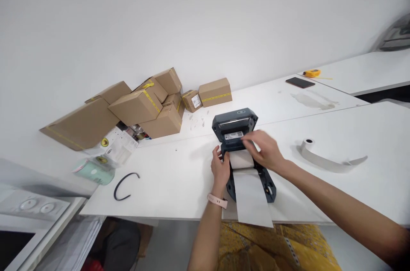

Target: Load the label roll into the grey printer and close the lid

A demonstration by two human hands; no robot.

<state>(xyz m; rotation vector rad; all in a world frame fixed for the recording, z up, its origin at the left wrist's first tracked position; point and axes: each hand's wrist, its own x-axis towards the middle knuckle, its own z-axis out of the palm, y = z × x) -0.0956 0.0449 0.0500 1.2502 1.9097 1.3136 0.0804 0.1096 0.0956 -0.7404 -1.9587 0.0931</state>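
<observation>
The printer [236, 146] is straddled at one edge by the half-open left hand [220, 168], apparently for steadying. Between that and the curled right hand [264, 150], whose hold cannot be told, the paper roll [242, 159] is exposed, presumably for access. Well right, unwound paper [326, 163] is laid.

Raised lid [234, 125] blocks ahead; tabletop [174, 173] leaves room at left.
</observation>
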